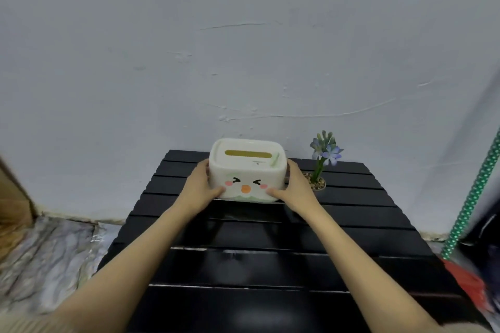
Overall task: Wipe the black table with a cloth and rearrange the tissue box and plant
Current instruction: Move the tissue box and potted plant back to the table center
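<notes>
- The tissue box (247, 169) is a white, smooth, rounded-corner container with a narrow slot on top; the slot shows yellowish inside, and whether it holds tissues cannot be told.
- Its front carries a printed cartoon face: squeezed eyes, pink cheeks, an orange nose, and a pale green wavy band along the bottom.
- The box sits toward 12 o'clock on the table (259, 267), near the far edge.
- The left hand (198, 186) clasps the box's 9 o'clock side, thumb pressed on the front lower corner.
- The right hand (295, 188) clasps the 3 o'clock side the same way, fingers wrapped behind.
- The plant (323, 159), at 1 o'clock just beside the right hand, is a green stem with blue-violet blooms standing in a small round pot (318, 184) filled with pebbles.
- The table is black, glossy, made of wide slats with thin gaps.
- The wall (243, 48) behind is pale, rough plaster.
</notes>
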Action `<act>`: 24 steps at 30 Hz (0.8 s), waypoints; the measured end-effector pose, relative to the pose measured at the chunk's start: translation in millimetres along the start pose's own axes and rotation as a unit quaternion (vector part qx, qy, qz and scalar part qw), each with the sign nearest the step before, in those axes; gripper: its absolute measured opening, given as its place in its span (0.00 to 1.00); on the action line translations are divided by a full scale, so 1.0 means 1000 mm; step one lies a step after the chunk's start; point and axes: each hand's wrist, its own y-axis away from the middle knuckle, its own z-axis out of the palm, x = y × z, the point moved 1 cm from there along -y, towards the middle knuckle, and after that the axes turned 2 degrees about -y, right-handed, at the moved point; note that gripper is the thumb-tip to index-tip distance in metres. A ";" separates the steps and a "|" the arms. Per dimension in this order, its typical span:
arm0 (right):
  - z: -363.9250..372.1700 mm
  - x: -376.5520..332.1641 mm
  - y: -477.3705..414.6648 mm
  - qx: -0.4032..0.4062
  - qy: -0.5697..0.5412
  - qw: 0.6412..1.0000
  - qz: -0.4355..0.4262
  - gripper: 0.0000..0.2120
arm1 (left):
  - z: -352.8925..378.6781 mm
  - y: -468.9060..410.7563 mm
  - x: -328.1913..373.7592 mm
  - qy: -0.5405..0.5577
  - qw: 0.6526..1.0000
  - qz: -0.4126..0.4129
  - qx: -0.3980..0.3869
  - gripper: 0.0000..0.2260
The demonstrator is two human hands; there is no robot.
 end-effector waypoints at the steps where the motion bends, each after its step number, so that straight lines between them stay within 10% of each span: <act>1: -0.001 -0.001 0.005 0.003 -0.006 1.000 -0.001 0.36 | 0.000 0.008 0.004 0.004 1.000 -0.001 0.002 0.27; 24: -0.042 -0.038 0.175 -0.134 -0.036 0.990 0.032 0.38 | 0.001 0.240 0.053 0.064 0.996 -0.021 0.065 0.27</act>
